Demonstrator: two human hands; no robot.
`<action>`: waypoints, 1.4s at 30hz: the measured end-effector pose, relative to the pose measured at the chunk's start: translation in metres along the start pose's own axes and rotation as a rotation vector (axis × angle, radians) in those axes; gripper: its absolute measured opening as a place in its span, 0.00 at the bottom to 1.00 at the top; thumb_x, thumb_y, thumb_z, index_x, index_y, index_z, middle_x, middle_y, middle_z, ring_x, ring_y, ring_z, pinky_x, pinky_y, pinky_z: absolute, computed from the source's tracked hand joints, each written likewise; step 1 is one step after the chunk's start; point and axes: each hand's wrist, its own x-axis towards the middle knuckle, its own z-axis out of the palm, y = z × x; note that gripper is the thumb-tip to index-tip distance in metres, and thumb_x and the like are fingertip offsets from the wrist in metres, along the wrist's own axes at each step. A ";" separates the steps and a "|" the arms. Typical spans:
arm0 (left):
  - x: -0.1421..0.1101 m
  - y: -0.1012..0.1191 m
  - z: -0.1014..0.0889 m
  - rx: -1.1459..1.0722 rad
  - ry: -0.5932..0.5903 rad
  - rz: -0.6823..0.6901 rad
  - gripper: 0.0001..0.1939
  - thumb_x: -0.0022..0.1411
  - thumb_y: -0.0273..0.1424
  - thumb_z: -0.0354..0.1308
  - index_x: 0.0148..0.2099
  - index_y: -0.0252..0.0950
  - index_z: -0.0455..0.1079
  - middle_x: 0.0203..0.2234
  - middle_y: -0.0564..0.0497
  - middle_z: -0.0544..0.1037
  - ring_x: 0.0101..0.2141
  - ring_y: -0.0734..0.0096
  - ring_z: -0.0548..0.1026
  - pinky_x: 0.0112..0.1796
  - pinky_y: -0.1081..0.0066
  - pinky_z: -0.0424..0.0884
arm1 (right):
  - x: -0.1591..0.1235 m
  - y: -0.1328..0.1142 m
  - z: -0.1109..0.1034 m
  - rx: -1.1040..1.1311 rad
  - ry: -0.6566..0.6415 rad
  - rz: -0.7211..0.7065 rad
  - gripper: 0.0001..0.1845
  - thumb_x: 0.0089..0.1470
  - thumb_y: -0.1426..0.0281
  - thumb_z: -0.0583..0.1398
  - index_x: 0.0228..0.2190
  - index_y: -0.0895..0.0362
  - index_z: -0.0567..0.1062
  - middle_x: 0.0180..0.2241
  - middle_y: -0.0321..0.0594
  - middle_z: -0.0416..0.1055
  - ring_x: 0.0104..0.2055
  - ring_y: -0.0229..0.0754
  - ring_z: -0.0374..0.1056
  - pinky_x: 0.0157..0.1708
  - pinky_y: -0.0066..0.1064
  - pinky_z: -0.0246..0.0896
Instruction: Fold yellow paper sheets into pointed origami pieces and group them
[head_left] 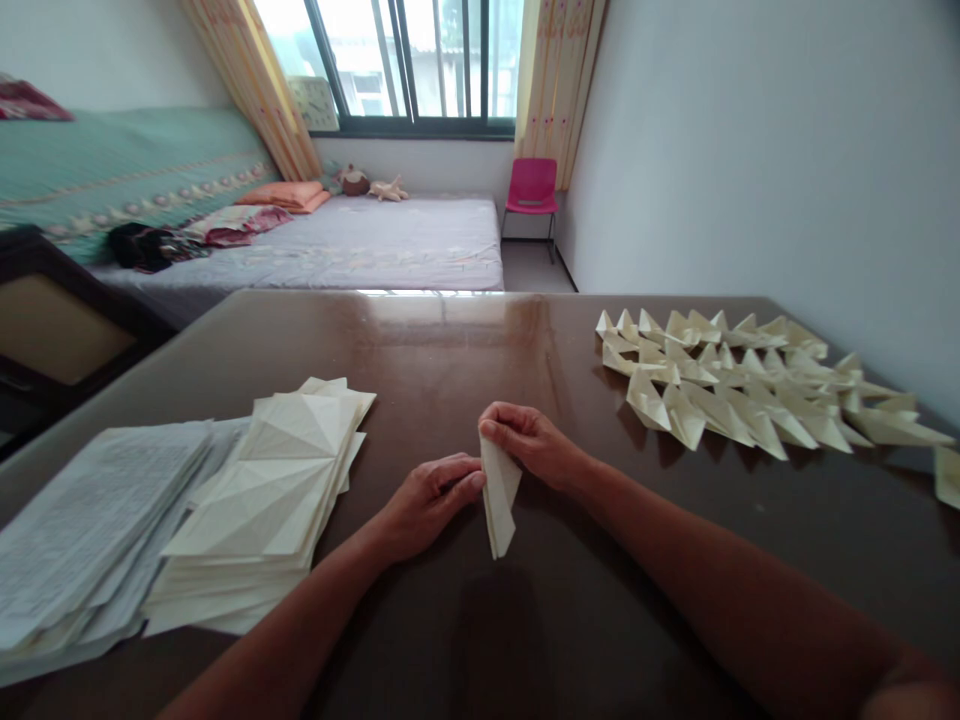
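A folded piece of cream paper (pixel 500 495) stands nearly upright above the brown table, its lower end tapering to a narrow edge. My right hand (pixel 525 437) pinches its top between thumb and fingers. At its left edge, my left hand (pixel 439 500) is closed, with thumb and forefinger gripping the fold. Left of my hands lies a stack of creased cream sheets (pixel 292 430), with fold lines fanning across the top one. Rows of folded paper boats (pixel 720 375) with pointed peaks stand at the right of the table.
Printed white papers (pixel 97 510) are piled at the table's left, partly under the creased sheets. The glossy brown table (pixel 420 350) reaches toward a bed (pixel 405 240). A pink chair (pixel 532 190) stands by the window, and a dark wooden chair (pixel 67 310) is at the left.
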 end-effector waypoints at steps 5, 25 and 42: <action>0.000 -0.001 0.003 -0.002 0.028 0.033 0.17 0.66 0.38 0.46 0.36 0.34 0.71 0.31 0.50 0.71 0.33 0.72 0.68 0.37 0.74 0.67 | -0.001 0.002 0.001 0.013 -0.025 -0.033 0.19 0.54 0.53 0.58 0.28 0.57 0.68 0.22 0.30 0.58 0.23 0.31 0.53 0.22 0.23 0.50; 0.001 -0.010 0.015 0.392 0.491 0.060 0.18 0.63 0.30 0.49 0.56 0.39 0.63 0.34 0.51 0.69 0.30 0.73 0.69 0.35 0.73 0.67 | -0.010 0.002 0.018 -0.818 0.260 -0.152 0.13 0.51 0.69 0.57 0.40 0.53 0.65 0.31 0.32 0.66 0.24 0.34 0.61 0.27 0.26 0.54; -0.001 -0.012 -0.003 0.781 0.319 -0.068 0.07 0.62 0.27 0.49 0.40 0.41 0.66 0.39 0.52 0.70 0.39 0.67 0.69 0.34 0.71 0.65 | 0.001 0.016 -0.025 -0.890 -0.116 -0.379 0.14 0.48 0.80 0.57 0.35 0.54 0.74 0.41 0.38 0.68 0.40 0.37 0.65 0.42 0.26 0.59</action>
